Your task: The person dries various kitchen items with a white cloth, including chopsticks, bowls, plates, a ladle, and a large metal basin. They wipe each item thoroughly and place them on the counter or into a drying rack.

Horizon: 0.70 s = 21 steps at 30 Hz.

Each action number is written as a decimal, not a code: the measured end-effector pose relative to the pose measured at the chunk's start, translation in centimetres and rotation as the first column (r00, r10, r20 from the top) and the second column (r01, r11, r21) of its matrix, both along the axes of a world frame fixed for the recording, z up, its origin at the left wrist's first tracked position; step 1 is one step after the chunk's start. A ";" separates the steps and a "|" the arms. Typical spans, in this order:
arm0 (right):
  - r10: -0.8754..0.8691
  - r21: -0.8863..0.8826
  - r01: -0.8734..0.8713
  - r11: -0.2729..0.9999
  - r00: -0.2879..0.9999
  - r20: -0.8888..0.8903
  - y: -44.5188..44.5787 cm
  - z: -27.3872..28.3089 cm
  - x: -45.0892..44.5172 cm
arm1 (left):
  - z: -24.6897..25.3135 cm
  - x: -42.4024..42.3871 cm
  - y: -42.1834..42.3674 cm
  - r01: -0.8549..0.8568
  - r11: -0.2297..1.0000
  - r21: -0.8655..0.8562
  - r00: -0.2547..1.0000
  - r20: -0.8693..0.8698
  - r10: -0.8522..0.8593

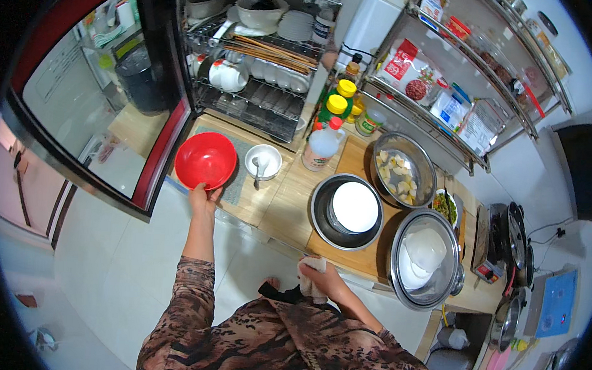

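Observation:
My left hand grips the near rim of a red plastic bowl, which is over a grey mat at the counter's left end. Whether the bowl rests on the mat I cannot tell. Right of it stands a small white bowl with a white spoon and a metal spoon. My right hand is closed around a light cloth in front of my body, short of the counter's edge. Beyond that hand, a dark metal bowl holds a stack topped by a white round dish.
A steel bowl of pale cut pieces, a large steel basin with white dishes, and bottles stand rightward. Behind are a dish rack and an open cabinet door. A wire shelf overhangs the counter.

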State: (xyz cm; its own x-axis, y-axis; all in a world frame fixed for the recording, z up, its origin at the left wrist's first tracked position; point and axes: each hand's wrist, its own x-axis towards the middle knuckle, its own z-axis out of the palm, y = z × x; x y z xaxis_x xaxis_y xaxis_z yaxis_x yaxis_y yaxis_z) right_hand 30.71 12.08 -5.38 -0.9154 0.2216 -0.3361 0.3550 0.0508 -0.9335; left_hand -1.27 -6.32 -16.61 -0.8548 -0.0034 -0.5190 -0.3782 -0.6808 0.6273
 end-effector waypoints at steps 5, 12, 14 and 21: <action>-0.049 -0.054 0.054 0.997 0.995 0.083 1.1 -0.3 1.2 | -0.4 -0.4 0.7 0.035 0.999 -0.011 0.993 0.111 -0.034; -0.226 -0.227 0.259 0.939 0.961 0.162 2.7 0.5 4.1 | 1.4 4.9 2.5 -0.082 0.950 -0.303 0.995 0.036 0.097; -0.297 -0.140 0.307 0.941 0.951 0.086 3.7 0.1 5.6 | 2.6 7.2 4.4 -0.126 0.891 -0.437 0.991 -0.015 0.133; -0.549 0.062 0.546 0.836 0.834 0.063 10.1 2.8 14.4 | 11.9 20.6 18.1 0.192 0.875 -0.445 0.749 -0.509 -0.423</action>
